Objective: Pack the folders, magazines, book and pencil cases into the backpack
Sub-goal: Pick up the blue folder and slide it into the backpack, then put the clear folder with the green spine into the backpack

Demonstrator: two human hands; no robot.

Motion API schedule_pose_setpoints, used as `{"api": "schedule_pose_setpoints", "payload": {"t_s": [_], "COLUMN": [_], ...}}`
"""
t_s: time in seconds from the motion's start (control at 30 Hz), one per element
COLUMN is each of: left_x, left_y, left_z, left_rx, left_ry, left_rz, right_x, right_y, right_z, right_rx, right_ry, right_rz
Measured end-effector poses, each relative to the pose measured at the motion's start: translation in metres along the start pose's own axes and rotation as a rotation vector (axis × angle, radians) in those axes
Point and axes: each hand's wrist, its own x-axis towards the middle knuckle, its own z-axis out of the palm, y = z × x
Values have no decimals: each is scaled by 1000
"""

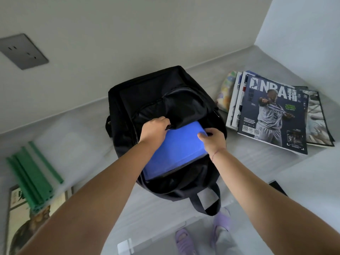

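A black backpack (pixel 147 96) lies on the pale table with its main compartment unzipped toward me. A blue folder (pixel 176 153) sits partly inside that opening, its far end under the flap. My left hand (pixel 154 129) grips the black flap edge and holds it up. My right hand (pixel 213 138) pinches the folder's far right corner. A stack of magazines (pixel 272 115) with a basketball cover on top lies to the right. A patterned pencil case (pixel 225 91) peeks out behind that stack. A green folder (pixel 33 172) rests at the left over a book (pixel 25 223) with a cat cover.
The table (pixel 257 57) meets a grey wall behind the backpack, and a wall socket (pixel 24 50) sits at upper left. A dark flat object (pixel 277 187) pokes out by my right forearm. Below the table edge my feet in purple slippers (pixel 202 234) show.
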Motion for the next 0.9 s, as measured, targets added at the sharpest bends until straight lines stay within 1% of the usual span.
{"api": "schedule_pose_setpoints", "payload": {"t_s": [0.03, 0.1, 0.17, 0.23, 0.27, 0.33, 0.37, 0.43, 0.5, 0.53, 0.57, 0.63, 0.7, 0.77, 0.8, 0.87, 0.9], "left_x": [1, -3, -13, -32, -43, -65, -77, -102, -131, -146, -162, -191, -213, -230, -237, -244, -246], "left_y": [0, 2, 2, -2, -8, -27, -40, -71, -105, -122, -138, -168, -192, -213, -223, -240, -245], "left_z": [1, 3, 2, -5, -11, -26, -34, -50, -63, -68, -74, -82, -91, -96, -97, -97, -95], "left_rx": [-6, -48, -78, -133, -162, -185, -179, -179, -218, -225, -203, -144, -193, -347, -452, -748, -950], "left_ry": [-34, -65, -41, 70, 153, 320, 385, 475, 576, 629, 670, 693, 684, 688, 672, 651, 671], "left_rz": [-33, -87, -79, -86, -117, -211, -271, -422, -626, -745, -866, -1097, -1302, -1477, -1557, -1672, -1680], "right_x": [-1, -8, -24, -52, -67, -93, -104, -124, -139, -143, -147, -151, -155, -159, -161, -163, -162], "right_y": [0, 0, -4, -14, -21, -33, -39, -48, -52, -52, -52, -54, -54, -49, -45, -33, -27], "right_z": [-1, -3, -1, 10, 19, 46, 64, 102, 140, 159, 177, 210, 240, 267, 279, 300, 308], "right_rx": [-37, -190, -304, -307, -287, -251, -238, -212, -232, -278, -337, -450, -556, -710, -821, -1033, -1099], "right_ry": [-19, -21, 54, 111, 104, 31, -33, -222, -446, -532, -589, -669, -786, -919, -957, -947, -909], "right_rz": [-12, -85, -217, -395, -497, -684, -755, -803, -757, -743, -750, -793, -850, -941, -1011, -1144, -1183]}}
